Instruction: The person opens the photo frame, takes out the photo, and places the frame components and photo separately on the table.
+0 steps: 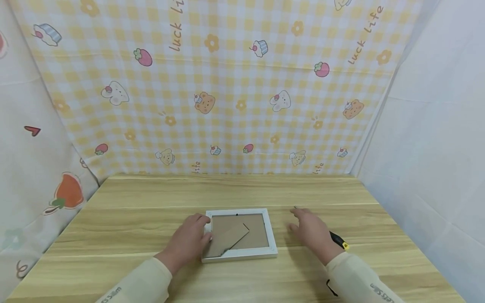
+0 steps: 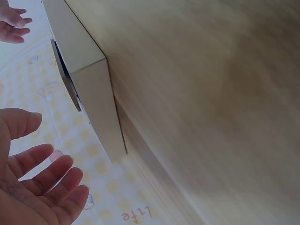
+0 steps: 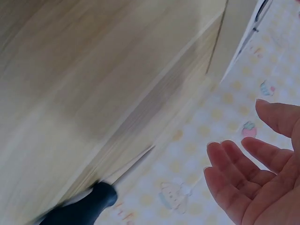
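Observation:
A white picture frame (image 1: 272, 235) lies on the table with its brown backing board (image 1: 225, 225) facing up. A brown stand flap (image 1: 227, 240) slants across that board. My left hand (image 1: 191, 237) is at the frame's left edge, fingers loosely bent and apart; in the left wrist view the hand (image 2: 42, 183) holds nothing. To the right of the frame hovers my right hand (image 1: 312, 233), its relaxed fingers empty in the right wrist view. Beside and partly beneath it lies a screwdriver with a black and yellow handle (image 1: 338, 240); its metal shaft (image 3: 133, 166) shows in the right wrist view.
A thin black strip (image 1: 331, 288) lies near the right sleeve, partly covered by it. The wooden table (image 1: 151, 191) ends at a checked cloth (image 1: 235, 126) at the back. White cloths hang at the left and right (image 1: 435, 147).

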### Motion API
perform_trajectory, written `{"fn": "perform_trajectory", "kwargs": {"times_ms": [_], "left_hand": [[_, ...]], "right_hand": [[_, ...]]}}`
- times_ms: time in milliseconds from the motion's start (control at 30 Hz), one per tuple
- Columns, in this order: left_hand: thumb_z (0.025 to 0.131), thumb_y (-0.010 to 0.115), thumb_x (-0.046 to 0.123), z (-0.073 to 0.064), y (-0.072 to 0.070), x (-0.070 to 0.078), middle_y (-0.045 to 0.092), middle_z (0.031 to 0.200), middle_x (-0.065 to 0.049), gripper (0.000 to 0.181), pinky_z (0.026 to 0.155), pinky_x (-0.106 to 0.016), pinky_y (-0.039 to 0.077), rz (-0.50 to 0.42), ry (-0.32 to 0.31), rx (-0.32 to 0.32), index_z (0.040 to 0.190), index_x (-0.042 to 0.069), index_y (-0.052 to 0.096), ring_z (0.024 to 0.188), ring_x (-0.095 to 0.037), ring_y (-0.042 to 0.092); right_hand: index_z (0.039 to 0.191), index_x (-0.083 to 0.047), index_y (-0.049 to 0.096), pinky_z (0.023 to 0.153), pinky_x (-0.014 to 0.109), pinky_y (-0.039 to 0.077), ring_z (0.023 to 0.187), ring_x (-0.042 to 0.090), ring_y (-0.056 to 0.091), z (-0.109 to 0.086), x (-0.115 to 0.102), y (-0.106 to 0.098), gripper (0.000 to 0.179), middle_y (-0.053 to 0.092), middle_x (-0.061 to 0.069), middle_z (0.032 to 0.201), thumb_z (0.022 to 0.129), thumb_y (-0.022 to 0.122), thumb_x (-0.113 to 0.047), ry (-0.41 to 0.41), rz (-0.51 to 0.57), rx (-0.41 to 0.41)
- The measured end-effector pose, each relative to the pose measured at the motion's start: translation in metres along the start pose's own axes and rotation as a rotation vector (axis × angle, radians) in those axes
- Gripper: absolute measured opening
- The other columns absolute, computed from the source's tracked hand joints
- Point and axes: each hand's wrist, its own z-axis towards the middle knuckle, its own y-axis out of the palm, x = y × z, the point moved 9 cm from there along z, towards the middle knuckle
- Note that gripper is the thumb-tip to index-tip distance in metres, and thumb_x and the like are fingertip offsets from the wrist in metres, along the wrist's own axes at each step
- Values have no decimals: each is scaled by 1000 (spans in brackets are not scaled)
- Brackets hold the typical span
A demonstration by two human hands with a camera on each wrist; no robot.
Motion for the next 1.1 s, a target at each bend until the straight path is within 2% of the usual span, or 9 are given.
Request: {"fn": "perform_trajectory", "kwargs": {"times_ms": [233,400,533,733,933,1033,1100], "left_hand": [[86,71,12,-6,0,-6,60,112,-16,29,94,-45,47,-11,-24,-21,110,0,62,111,-32,55],[85,72,13,-10,0,-8,61,110,-14,28,92,-44,48,0,-21,-13,109,1,63,108,-31,56],[85,73,12,-13,-2,-6,62,108,-13,27,90,-43,49,-12,-8,-6,108,1,63,106,-30,57],[83,72,9,-17,-6,0,62,106,-13,24,92,-44,48,-21,20,12,104,1,63,106,-32,57],[83,72,10,-17,-6,0,61,107,-14,24,92,-45,47,-17,25,12,104,1,63,106,-32,57],[84,71,11,-17,-5,-1,61,108,-13,24,92,-45,48,-15,12,3,105,1,63,108,-30,56],[85,71,11,-18,-6,-1,60,108,-13,24,92,-44,47,-16,6,-3,105,1,63,108,-30,56]], "right_hand": [[121,-2,63,87,47,50,108,32,62,-8,-25,8,40,64,17,119,86,72,-19,-64,37,-2],[118,-3,64,77,42,54,94,28,66,-18,-42,15,37,64,15,117,83,74,-14,-141,47,6],[112,-5,67,69,37,55,90,24,66,-26,-57,19,35,66,10,109,81,77,-18,-240,15,37],[108,-4,68,75,35,55,96,24,65,-35,-82,26,33,66,9,108,80,78,-19,-442,-33,55],[104,-6,69,75,30,54,91,19,64,-44,-104,32,30,65,4,103,80,78,-21,-641,-91,77],[101,-8,70,74,28,53,90,17,62,-46,-113,36,27,65,2,100,79,79,-22,-703,-116,86],[99,-9,70,73,28,53,90,17,61,-47,-117,40,26,64,2,100,79,79,-24,-717,-145,79]]}}
